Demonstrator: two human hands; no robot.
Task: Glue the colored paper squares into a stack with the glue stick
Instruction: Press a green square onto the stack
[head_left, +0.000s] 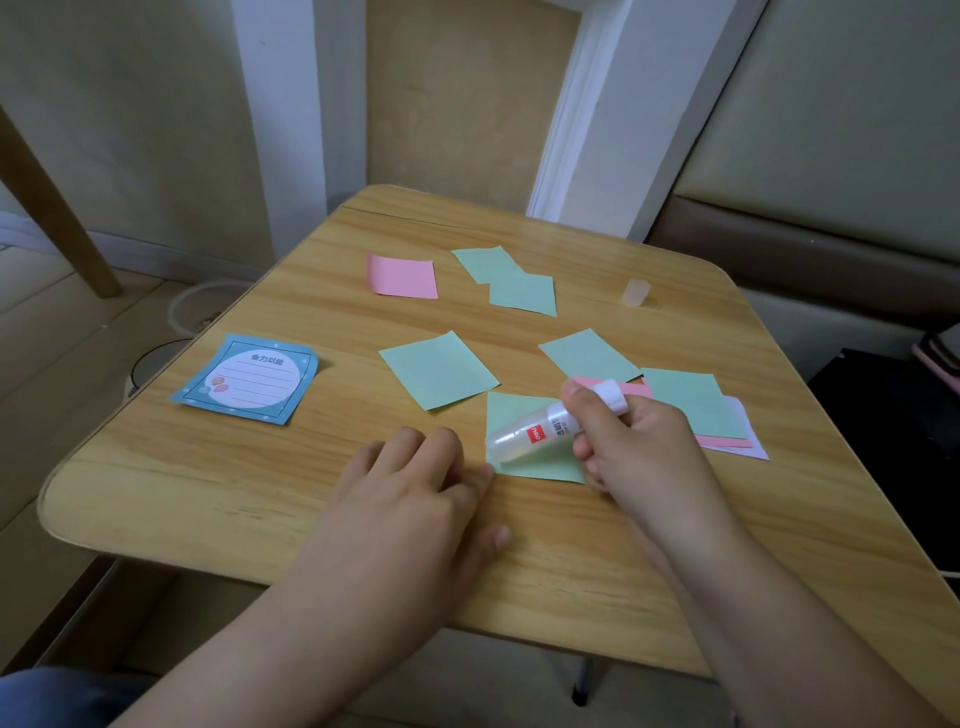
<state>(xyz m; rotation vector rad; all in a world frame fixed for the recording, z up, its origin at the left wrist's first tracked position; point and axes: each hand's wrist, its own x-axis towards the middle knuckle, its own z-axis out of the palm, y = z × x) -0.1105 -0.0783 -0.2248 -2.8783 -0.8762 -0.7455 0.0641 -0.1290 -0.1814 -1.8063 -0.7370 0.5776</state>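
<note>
Right hand (631, 441) grips the clear plastic glue stick (540, 428) over a green paper square (514, 415); left hand (410, 483), at its 9 o'clock, rests flat, fingers relaxed, on the wooden table (234, 478).

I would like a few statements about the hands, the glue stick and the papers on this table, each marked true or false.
1. The right hand holds the glue stick. True.
2. The cap is on the glue stick. False: it stands alone on the table, far right.
3. The left hand lifts a pink square. False: it rests on the table, fingertips at the edge of a green square.
4. A blue notepad lies at the left. True.
5. The glue stick is over a green square. True.
</note>
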